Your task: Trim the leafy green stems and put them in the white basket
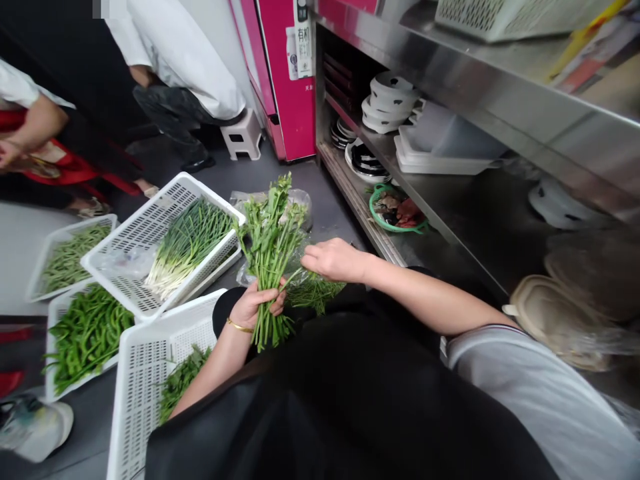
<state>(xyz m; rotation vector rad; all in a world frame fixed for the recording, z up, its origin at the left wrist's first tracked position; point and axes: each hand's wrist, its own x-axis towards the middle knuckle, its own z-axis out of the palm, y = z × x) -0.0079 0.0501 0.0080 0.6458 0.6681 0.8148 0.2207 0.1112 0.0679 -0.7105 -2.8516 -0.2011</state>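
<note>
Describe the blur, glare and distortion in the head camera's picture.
Head view: edges look smeared and stretched, notably the sneaker at lower left and the packaging at upper right; pale sheen on the steel shelf; the greens in the left hand look clearer.

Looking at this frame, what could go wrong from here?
Stems might slip: the left hand grips the bunch of greens around its stems while the right hand seems to pinch one stem; a pull there could drag others loose.

Anything dropped could mix with the loose greens below the right hand.

The basket of scallions seems to overlap the one with green peppers, so a knock might shift it.
</note>
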